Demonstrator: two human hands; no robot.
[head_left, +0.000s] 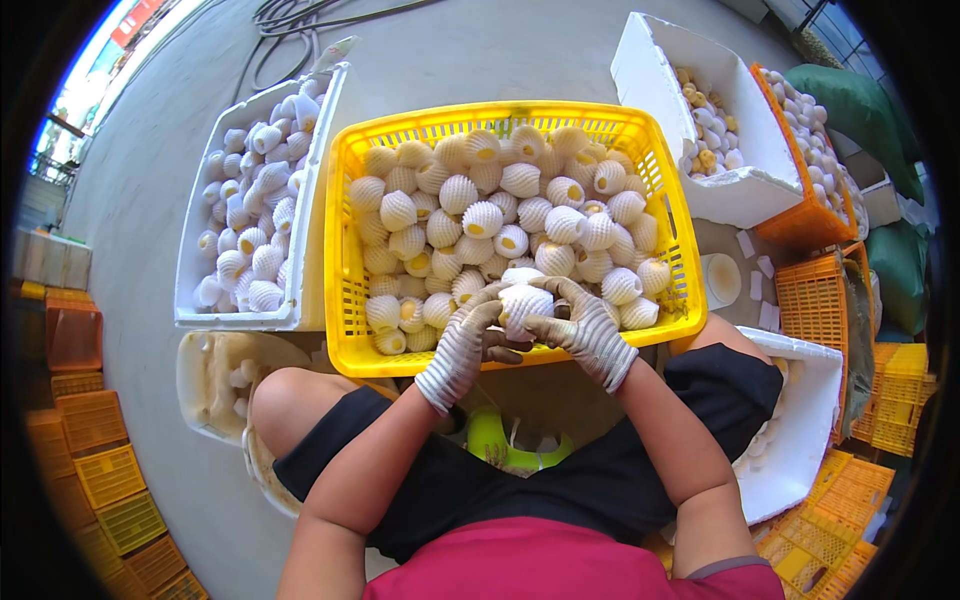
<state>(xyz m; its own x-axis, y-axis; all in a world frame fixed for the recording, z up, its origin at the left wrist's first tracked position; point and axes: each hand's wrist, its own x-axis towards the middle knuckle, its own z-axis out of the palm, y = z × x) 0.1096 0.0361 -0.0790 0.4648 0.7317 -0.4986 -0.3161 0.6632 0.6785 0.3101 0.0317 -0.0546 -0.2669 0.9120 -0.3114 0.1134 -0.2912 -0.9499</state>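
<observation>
Both my hands, in grey-striped gloves, meet over the near edge of a yellow plastic crate (337,255). Between them is a round fruit in a white foam net (523,306). My left hand (466,345) grips it from the left with bent fingers. From the other side my right hand (588,335) pinches the net with thumb and fingers. Much of the fruit is hidden by foam and gloves. The crate is heaped with netted fruits (483,220), some showing yellowish skin through the net ends.
On the left stands a white foam box (318,200) full of netted fruits. Another foam box (740,195) and an orange crate (800,228) hold more at the right. A third foam box (808,430) sits by my right knee. Stacked crates (92,420) line the far left.
</observation>
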